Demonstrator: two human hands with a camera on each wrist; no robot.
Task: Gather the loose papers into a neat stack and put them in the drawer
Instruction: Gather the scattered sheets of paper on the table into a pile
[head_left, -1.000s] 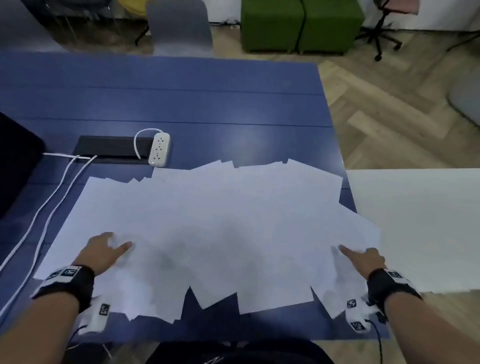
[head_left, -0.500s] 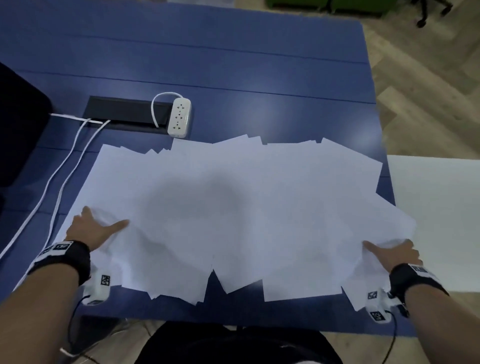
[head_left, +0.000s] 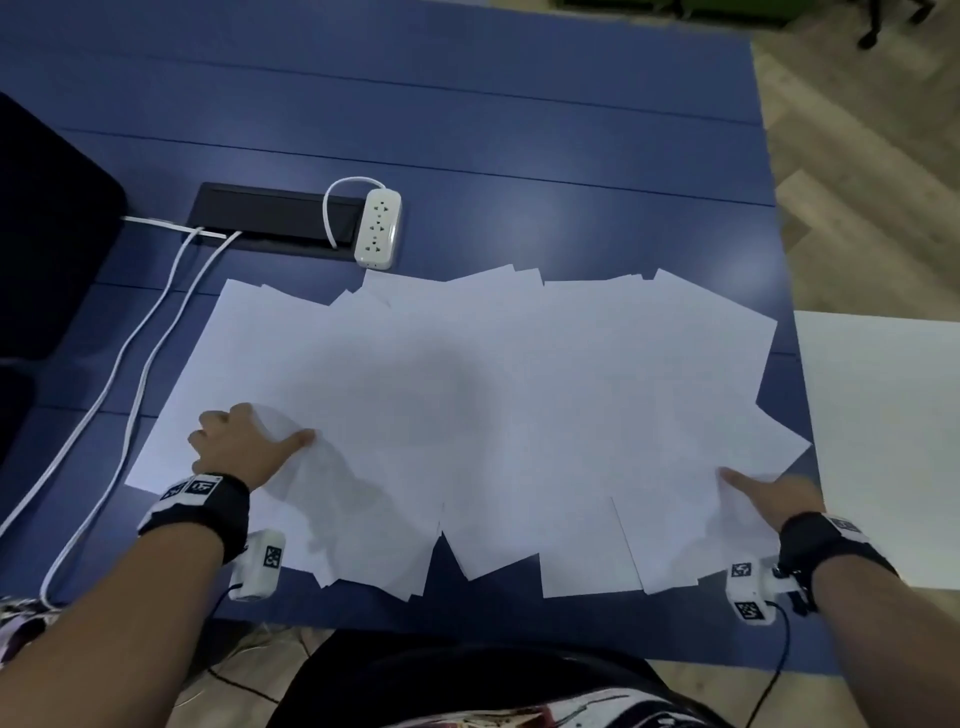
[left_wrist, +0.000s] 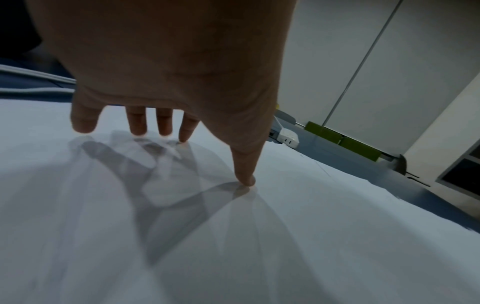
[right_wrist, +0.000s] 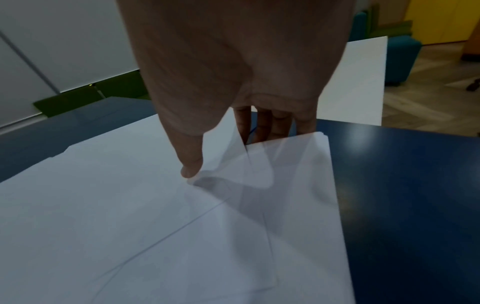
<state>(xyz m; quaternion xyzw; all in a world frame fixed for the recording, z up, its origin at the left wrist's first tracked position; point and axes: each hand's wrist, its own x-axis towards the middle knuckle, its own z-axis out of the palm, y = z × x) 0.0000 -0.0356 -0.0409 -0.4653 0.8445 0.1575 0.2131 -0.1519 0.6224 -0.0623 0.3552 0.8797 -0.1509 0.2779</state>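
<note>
- The table is the biggest thing I see: blue, running from under both my hands out to its far edge.
- The papers cover its near part, a loose overlapping white spread reaching from my left hand across to my right hand, the ragged near edges short of the table's near edge.
- A white surface lies just outside my right hand, beyond the table's right edge.
- A black tray is sunk in the table beyond my left hand, with a white strip at its right end, just past the papers' far edge.
- Two white cables run from the tray toward me, outside my left hand.
- My left hand rests on the left part of the spread: thumb stretched inward with its tip pressing the sheet, fingers straight down onto paper that bulges under the palm. Nothing is clasped.
- My right hand sits at the spread's right corner: thumb on top, fingers behind the raised sheet edge, so it pinches the papers narrowly.
</note>
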